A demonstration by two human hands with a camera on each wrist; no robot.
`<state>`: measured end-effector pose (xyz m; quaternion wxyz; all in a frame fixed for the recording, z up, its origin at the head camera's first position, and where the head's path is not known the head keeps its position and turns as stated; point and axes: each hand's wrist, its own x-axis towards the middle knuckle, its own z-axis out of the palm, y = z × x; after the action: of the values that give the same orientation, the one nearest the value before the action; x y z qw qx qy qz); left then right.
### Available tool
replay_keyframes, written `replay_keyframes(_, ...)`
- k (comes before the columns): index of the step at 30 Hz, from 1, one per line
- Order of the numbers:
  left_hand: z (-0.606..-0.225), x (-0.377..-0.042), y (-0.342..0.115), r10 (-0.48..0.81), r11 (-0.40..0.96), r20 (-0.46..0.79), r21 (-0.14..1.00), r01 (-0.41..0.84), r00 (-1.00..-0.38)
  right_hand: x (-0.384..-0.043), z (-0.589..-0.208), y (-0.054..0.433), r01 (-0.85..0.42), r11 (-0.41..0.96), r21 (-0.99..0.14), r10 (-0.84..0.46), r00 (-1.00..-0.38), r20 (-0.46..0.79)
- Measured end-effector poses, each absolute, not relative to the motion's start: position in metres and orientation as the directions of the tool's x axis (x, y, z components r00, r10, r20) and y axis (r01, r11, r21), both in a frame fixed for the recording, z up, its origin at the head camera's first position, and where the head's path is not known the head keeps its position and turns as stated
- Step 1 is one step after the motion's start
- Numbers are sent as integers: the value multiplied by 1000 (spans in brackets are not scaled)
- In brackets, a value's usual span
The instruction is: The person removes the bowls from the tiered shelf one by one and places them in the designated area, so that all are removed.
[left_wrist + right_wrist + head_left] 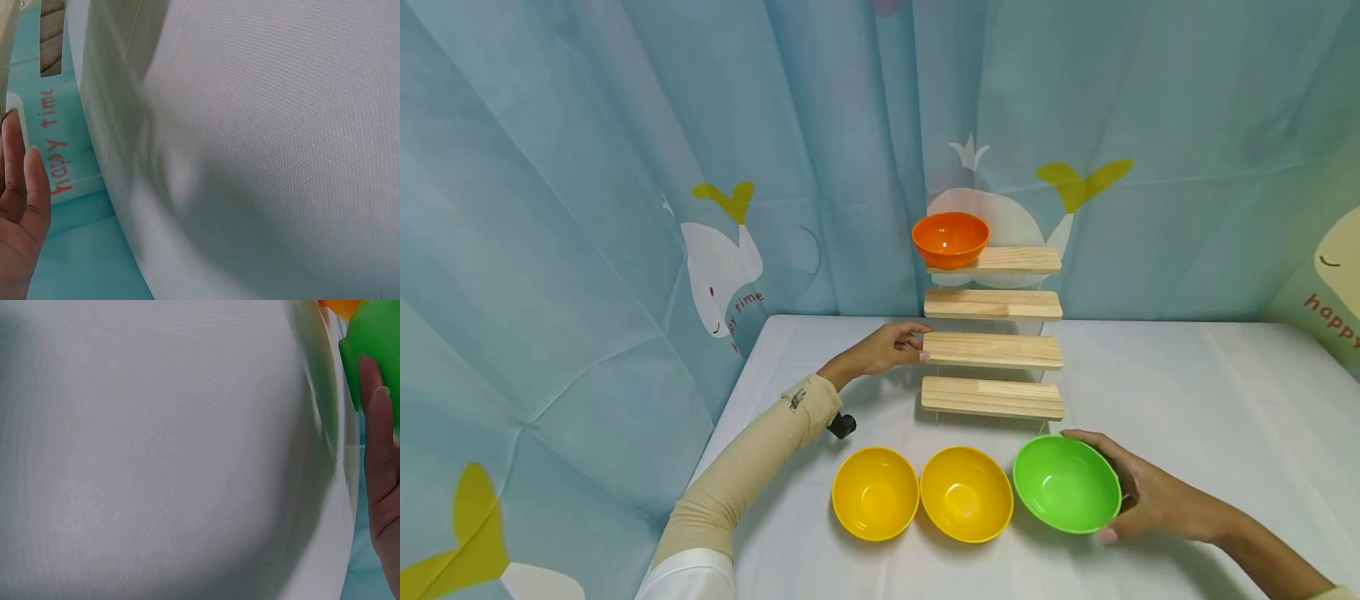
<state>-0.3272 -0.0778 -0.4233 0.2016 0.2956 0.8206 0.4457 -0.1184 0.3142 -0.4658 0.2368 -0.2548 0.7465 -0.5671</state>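
Note:
My right hand (1157,496) grips a green bowl (1066,483) by its right side, with the thumb at the near side and fingers at the far side. In the right wrist view, fingers (379,425) lie along the outside of the green bowl (378,347), near its foot. At the left end of a stepped wooden shelf (992,350), my left hand (887,348) holds the second board from the bottom between thumb and fingers. On the top board's left end sits an orange bowl (951,240). Two yellow bowls, one left (876,493) and one middle (967,494), stand side by side left of the green one.
A white cloth covers the table (1195,400). Behind and to the left hangs a light blue curtain (850,167) with printed whales. A small black object (842,426) shows beside the left forearm. The shelf's lower boards are bare.

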Motion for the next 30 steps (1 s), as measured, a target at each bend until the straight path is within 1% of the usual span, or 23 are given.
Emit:
replay_keyframes(5,-424,-327,-78,663,433,-70,848,305,-746,-118,-468,313,-111,225,-968,-656,-752,-66)
replay_keyframes(14,-424,-327,-78,669,429,-62,846,317,-740,-117,-476,312,-108,180,-978,-685,-727,-45)
replay_keyframes(16,-424,-328,-78,670,426,-61,847,317,-740,-116,-477,312,-78,198,-977,-676,-733,-79)
replay_keyframes(21,-425,-328,-78,673,420,-63,853,311,-737,-115,-475,311,48,287,-957,-625,-747,-225)
replay_keyframes(23,-425,-328,-78,673,419,-63,854,309,-737,-115,-475,310,73,292,-954,-620,-745,-246)
replay_keyframes(24,-425,-328,-78,672,420,-65,854,308,-738,-115,-475,310,75,289,-954,-622,-743,-246)
replay_keyframes(28,-425,-328,-78,673,420,-66,854,307,-737,-113,-475,312,-6,233,-972,-675,-721,-158)
replay_keyframes(30,-424,-328,-78,673,421,-68,854,306,-737,-113,-474,313,-23,240,-970,-676,-722,-150)
